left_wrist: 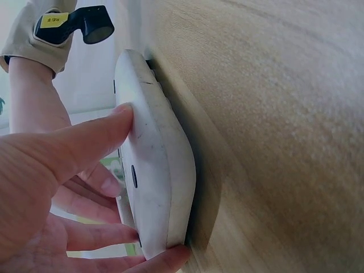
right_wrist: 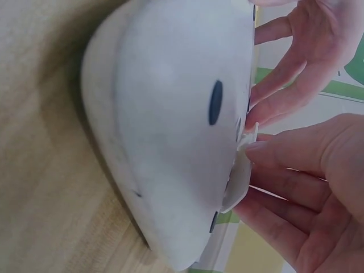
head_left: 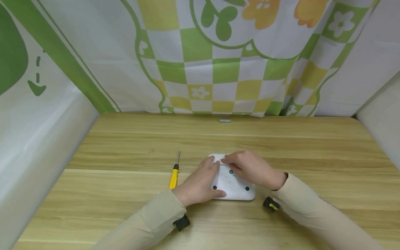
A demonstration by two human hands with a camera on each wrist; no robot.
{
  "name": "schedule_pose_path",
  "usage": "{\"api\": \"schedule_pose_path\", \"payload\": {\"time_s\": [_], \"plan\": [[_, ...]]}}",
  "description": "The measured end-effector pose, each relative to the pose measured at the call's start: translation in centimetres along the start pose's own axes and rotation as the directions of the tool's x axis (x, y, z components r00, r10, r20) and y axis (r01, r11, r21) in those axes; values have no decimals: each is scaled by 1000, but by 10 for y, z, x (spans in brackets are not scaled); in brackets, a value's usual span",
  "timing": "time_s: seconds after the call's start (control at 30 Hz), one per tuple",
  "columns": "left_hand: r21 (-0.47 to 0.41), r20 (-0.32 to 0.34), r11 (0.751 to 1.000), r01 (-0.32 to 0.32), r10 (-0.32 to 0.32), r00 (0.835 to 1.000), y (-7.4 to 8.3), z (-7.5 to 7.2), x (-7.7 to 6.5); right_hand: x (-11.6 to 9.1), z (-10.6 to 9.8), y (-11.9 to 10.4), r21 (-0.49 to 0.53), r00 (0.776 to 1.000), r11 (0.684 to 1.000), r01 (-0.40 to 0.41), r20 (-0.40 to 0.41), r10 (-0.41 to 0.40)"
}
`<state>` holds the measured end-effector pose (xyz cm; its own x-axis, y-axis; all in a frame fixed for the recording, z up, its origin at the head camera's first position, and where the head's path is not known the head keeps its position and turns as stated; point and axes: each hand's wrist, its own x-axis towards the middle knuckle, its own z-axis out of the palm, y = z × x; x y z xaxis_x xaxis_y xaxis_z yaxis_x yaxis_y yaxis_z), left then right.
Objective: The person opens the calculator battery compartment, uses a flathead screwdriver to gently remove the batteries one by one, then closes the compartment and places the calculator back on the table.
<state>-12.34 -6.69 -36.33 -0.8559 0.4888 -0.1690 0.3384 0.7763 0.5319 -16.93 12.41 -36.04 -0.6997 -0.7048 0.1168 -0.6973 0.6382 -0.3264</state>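
Note:
A white plastic device (head_left: pixel 232 189) with rounded corners lies on the table, its face with dark round feet turned up. My left hand (head_left: pixel 200 182) spans its left side with fairly straight fingers; the thumb presses near the front edge and the fingertips rest toward the far edge. In the left wrist view one fingertip (left_wrist: pixel 181 254) reaches the device's side. My right hand (head_left: pixel 250 168) pinches a small white cover (right_wrist: pixel 239 182) between thumb and fingers at the far part of the device. In the right wrist view this cover stands tilted up from the surface.
A screwdriver (head_left: pixel 174 177) with a yellow and black handle lies left of the left hand, tip pointing away. Near the table's back edge is a small grey piece (head_left: pixel 225 121). A patterned curtain (head_left: pixel 225 69) hangs behind the wooden table (head_left: pixel 125 149).

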Motion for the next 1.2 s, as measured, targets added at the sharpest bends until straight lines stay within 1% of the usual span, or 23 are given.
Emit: {"api": "schedule_pose_path", "payload": {"time_s": [0.13, 0.3, 0.43, 0.7, 1.0, 1.2], "plan": [[-4, 3, 1000, 7, -7, 1000, 0, 0, 0, 2, -2, -1, 3, 1000, 1000, 0, 18, 0], [-2, 8, 1000, 9, -9, 1000, 0, 0, 0, 4, -4, -1, 11, 998, 999, -31, 53, 31], [0, 9, 1000, 11, -11, 1000, 0, 0, 0, 4, -4, -1, 14, 997, 999, -43, 58, 42], [2, 4, 1000, 13, -13, 1000, 0, 0, 0, 2, -1, 3, 22, 999, 999, -29, 20, 28], [-8, 17, 1000, 29, -29, 999, 0, -1, 1, -2, 4, 9, 36, 1000, 999, -8, -21, 9], [-2, 21, 999, 34, -34, 999, 1, 1, 1, -10, 7, 10, -2, 999, 1000, 5, -50, -5]]}}
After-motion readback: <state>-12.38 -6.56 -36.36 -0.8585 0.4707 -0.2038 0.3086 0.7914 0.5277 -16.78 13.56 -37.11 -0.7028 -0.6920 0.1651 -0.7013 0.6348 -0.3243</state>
